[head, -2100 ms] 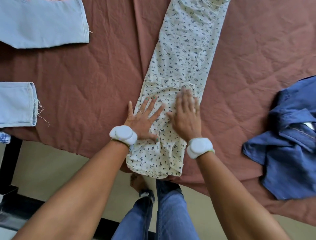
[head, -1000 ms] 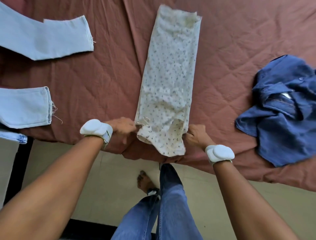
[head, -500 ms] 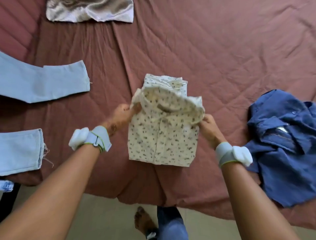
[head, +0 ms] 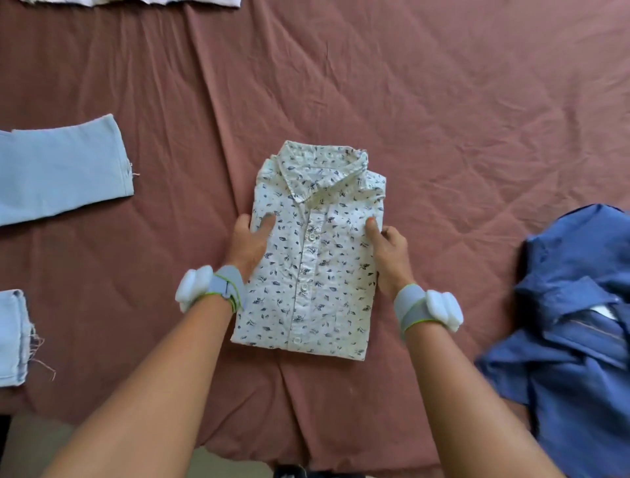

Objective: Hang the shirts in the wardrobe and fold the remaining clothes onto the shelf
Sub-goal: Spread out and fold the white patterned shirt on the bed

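Head view looks straight down on a folded shirt (head: 312, 259), white with a small dark leaf print, lying flat on a creased brown cloth (head: 443, 119) that covers what may be a bed or a desk; I cannot tell which. Its collar points away from the person and the button placket runs down the middle, facing up.

Left hand (head: 250, 244) grasps the shirt's left edge: the thumb lies on top of the fabric, and the fingers curl at the side, going out of sight at the edge. Right hand (head: 387, 250) grasps the right edge the same way, one digit pressed on top of the cloth near the shoulder fold, the rest curled against the side. Both hands sit at about the same height on the shirt, roughly level with the second button. Each wrist wears a grey strap with a white device (head: 194, 288) on it.

To the left, well apart from the shirt, lie two pale blue jeans legs (head: 64, 174), the nearer one with a frayed hem. To the right, a crumpled blue shirt (head: 572, 327) lies on the cloth, near the right forearm. A strip of pale fabric (head: 136, 1) shows at the top edge
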`<action>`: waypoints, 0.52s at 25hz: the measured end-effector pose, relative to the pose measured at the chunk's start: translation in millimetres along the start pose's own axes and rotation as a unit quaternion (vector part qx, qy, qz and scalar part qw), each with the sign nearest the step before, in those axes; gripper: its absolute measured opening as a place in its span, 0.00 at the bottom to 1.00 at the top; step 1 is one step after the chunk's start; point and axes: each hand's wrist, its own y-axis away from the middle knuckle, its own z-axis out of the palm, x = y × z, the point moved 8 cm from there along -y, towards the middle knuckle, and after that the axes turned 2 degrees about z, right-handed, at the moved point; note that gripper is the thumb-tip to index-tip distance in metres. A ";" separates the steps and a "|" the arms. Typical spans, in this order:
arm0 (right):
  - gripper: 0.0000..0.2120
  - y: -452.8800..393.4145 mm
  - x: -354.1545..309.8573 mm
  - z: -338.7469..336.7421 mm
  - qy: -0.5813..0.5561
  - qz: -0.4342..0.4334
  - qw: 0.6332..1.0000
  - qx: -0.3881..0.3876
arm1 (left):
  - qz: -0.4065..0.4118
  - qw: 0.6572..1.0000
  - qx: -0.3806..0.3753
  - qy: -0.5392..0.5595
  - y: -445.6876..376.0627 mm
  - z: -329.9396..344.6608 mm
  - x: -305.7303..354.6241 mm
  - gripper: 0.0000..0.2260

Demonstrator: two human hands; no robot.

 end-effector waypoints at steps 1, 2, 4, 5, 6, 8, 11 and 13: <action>0.18 8.9 5.5 0.8 -0.016 0.006 1.000 -0.007 | -0.008 1.000 0.016 -0.025 9.1 -2.5 -11.8 0.20; 0.20 14.3 12.0 2.2 -0.015 0.013 1.000 -0.010 | -0.020 0.997 0.039 -0.059 18.9 -4.9 -24.9 0.21; 0.26 33.1 25.3 6.3 0.055 0.017 0.998 -0.005 | -0.047 0.985 0.087 -0.140 47.6 -13.2 -45.4 0.21; 0.27 43.0 30.7 7.7 0.099 0.007 0.995 0.002 | -0.055 0.977 0.101 -0.180 61.9 -15.3 -52.5 0.20; 0.26 51.6 34.7 9.2 0.139 -0.006 0.990 0.009 | -0.060 0.968 0.111 -0.217 72.4 -17.5 -57.0 0.19; 0.22 62.6 38.1 9.3 0.207 -0.022 0.978 0.026 | -0.062 0.951 0.117 -0.278 81.9 -20.8 -61.7 0.17; 0.14 58.3 40.1 -4.2 0.244 -0.007 0.967 0.072 | -0.053 0.930 0.127 -0.340 79.7 -24.1 -60.1 0.14; 0.10 51.9 33.2 -17.9 0.224 0.001 0.965 0.139 | -0.041 0.909 0.170 -0.379 80.1 -29.4 -50.1 0.14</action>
